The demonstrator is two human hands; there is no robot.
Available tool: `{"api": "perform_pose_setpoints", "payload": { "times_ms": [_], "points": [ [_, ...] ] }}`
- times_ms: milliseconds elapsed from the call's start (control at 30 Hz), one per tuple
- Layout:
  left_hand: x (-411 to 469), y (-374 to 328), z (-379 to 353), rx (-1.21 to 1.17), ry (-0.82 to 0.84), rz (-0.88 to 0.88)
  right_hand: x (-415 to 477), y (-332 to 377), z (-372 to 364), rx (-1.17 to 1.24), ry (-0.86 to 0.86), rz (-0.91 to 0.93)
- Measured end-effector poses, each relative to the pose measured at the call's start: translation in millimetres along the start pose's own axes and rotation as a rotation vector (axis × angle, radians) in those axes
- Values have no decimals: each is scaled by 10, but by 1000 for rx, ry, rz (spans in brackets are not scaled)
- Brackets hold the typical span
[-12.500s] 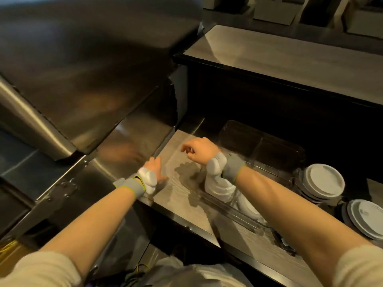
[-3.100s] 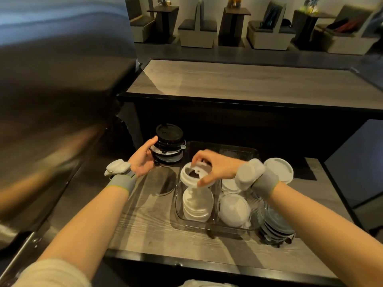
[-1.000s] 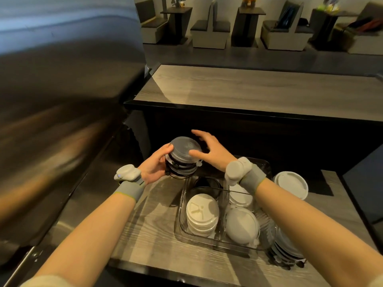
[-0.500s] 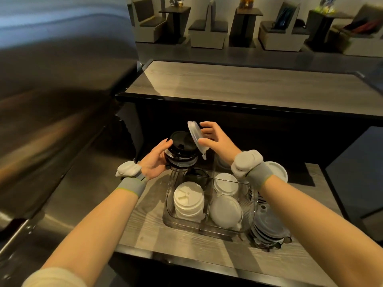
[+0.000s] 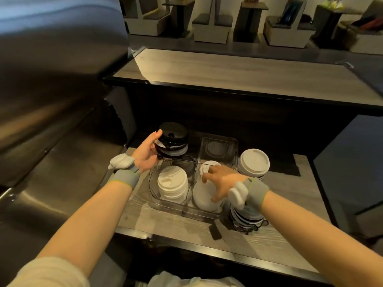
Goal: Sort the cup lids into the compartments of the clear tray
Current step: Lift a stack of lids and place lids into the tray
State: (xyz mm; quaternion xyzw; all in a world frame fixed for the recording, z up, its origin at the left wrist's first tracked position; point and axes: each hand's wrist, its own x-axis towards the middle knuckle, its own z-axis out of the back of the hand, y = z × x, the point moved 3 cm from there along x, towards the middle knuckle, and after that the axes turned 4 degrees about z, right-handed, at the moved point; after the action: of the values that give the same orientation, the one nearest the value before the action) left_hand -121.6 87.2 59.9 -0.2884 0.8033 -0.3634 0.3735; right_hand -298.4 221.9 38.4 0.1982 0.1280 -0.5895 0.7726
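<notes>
Black lids in a mixed stack (image 5: 173, 139) were gripped by the left hand (image 5: 146, 152), its fingers curled around the stack's left side, just beyond the clear tray (image 5: 182, 211). White lids (image 5: 172, 184) were stacked in the near-left compartment, between the two hands. The right hand (image 5: 220, 181) was spread, fingers apart, over a flat lid (image 5: 202, 200) in the near-right compartment; whether it was grasped could not be determined. Another white stack (image 5: 253, 162) was located beyond the right wrist.
</notes>
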Motion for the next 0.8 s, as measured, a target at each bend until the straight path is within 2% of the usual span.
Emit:
{"api": "perform_pose_setpoints", "payload": {
  "times_ms": [67, 133, 200, 267, 333, 367, 467, 533, 633, 800],
  "points": [
    [-41, 27, -8, 6, 4, 5, 40, 23, -93, -76, 82, -31],
    [-73, 33, -1, 21, -15, -2, 61, 44, -84, -51, 41, -45],
    [-93, 40, 12, 23, -18, -2, 41, 59, 104, -15, -176, -54],
    [-103, 29, 14, 49, 1, -2, 39, 37, 399, 57, -463, -74],
    [-104, 23, 37, 47, 0, 12, 57, 58, 657, 223, -687, -29],
    [-96, 18, 46, 54, 4, 19, 100, 73, 750, 337, -743, 9],
    [-88, 0, 53, 93, 17, 18, 284, 145, 875, 625, -657, 101],
    [-76, -16, 64, 108, 23, 13, 386, 203, 902, 695, -613, 116],
    [-25, -52, 135, 102, 21, 36, 513, 198, 907, 804, -662, 79],
    [63, -129, 275, 76, 41, 42, 607, 121, 944, 1187, -701, 79]
  ]
}}
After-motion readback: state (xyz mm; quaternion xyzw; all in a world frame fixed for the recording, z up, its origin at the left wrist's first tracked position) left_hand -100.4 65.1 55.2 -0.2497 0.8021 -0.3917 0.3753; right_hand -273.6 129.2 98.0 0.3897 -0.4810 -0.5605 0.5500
